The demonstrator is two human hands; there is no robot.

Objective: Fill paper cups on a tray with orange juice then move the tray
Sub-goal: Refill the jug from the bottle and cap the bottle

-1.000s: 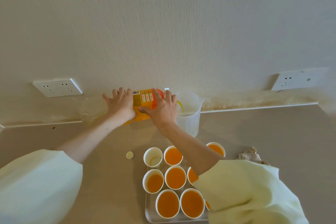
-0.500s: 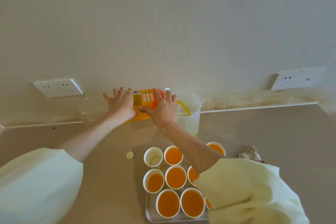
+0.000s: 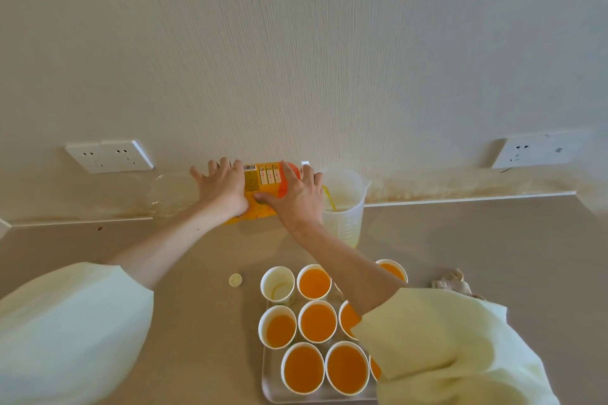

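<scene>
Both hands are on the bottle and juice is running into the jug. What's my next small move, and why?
Probably tip the juice bottle upright soon. A thin stream is entering the measuring jug, which holds some juice, and only one visible paper cup on the tray looks nearly empty, so little more seems needed.

- Your left hand (image 3: 221,189) curls over the juice bottle (image 3: 263,182) left of its label, forearm outstretched.
- Your right hand (image 3: 296,197) grips the bottle's neck end, thumb underneath.
</scene>
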